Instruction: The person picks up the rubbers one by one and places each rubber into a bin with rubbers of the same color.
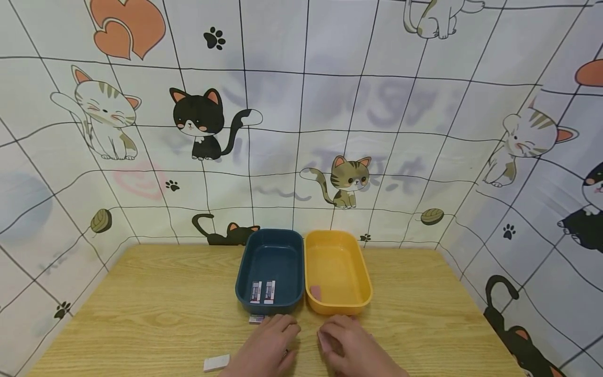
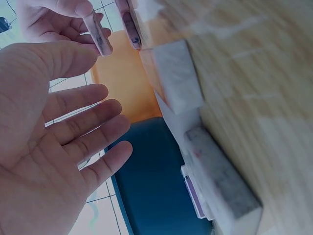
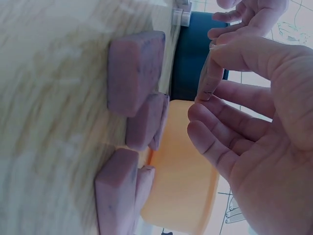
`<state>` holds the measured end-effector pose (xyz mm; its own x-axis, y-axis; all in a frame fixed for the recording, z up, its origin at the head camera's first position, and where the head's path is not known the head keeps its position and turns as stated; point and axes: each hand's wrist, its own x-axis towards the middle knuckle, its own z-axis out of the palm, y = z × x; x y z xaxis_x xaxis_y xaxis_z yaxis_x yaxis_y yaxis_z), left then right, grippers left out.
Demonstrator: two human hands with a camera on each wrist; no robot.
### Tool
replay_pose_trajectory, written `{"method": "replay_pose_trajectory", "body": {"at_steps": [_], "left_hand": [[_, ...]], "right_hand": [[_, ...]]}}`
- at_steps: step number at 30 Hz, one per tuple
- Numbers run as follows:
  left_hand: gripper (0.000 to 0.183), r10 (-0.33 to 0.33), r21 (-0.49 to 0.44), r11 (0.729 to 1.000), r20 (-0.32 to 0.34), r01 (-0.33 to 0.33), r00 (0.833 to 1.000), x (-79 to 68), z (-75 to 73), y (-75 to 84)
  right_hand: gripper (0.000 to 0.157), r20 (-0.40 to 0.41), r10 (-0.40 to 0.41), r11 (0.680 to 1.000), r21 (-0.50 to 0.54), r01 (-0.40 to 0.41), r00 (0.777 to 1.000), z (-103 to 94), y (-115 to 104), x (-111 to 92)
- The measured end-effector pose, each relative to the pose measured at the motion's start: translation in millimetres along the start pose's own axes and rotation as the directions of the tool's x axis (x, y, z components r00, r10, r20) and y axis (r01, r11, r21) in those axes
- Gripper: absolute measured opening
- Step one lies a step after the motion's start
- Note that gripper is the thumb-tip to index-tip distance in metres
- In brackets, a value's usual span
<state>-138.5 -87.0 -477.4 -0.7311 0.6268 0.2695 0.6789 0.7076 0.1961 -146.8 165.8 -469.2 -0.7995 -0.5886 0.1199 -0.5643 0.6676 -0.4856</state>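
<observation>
My right hand [image 1: 350, 345] pinches a small flat pink eraser [image 3: 210, 78] between thumb and fingers, in front of the yellow tray [image 1: 363, 283]. Nothing is in my left hand [image 2: 58, 117], whose fingers are loosely extended in front of the blue tray [image 1: 241, 283]. Two erasers with printed sleeves [image 1: 269, 292] lie in the blue tray, and a pink eraser [image 1: 315, 292] lies in the yellow one. Several pink erasers [image 3: 134, 73] rest on the table beneath the right hand. White erasers [image 2: 178, 76] lie below the left hand, one of them [image 1: 216, 363] left of it.
Both trays stand side by side on the wooden table [image 1: 165, 293], towards its back edge. Another sleeved eraser [image 1: 256, 319] lies just in front of the blue tray. A cloth with printed cats [image 1: 198, 125] hangs behind and at the sides.
</observation>
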Motion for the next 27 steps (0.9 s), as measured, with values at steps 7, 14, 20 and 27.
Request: {"method": "replay_pose_trajectory", "body": {"at_steps": [7,14,20,27], "left_hand": [[0.027,-0.033,-0.028,0.999,0.039,0.034,0.999,2.8,-1.0,2.0],[0.03,-0.024,-0.036,0.999,0.042,0.026,0.999,4.5,-0.5,3.0],[0.029,0.016,-0.019,1.0,-0.011,-0.016,1.0,5.3,0.6,4.7],[0.03,0.015,-0.04,0.999,-0.003,-0.015,1.0,7.3,0.8,5.8]], "right_hand": [[0.019,-0.046,-0.003,1.0,0.017,0.003,0.999,-6.4,1,0],[0.014,-0.06,0.011,1.0,0.014,-0.01,0.998,-13.6,-2,2],[0.019,-0.105,0.042,0.997,-0.058,-0.049,0.994,-20.8,-4,3],[0.023,-0.272,-0.039,0.992,-0.124,0.005,0.962,-23.2,2,6]]}}
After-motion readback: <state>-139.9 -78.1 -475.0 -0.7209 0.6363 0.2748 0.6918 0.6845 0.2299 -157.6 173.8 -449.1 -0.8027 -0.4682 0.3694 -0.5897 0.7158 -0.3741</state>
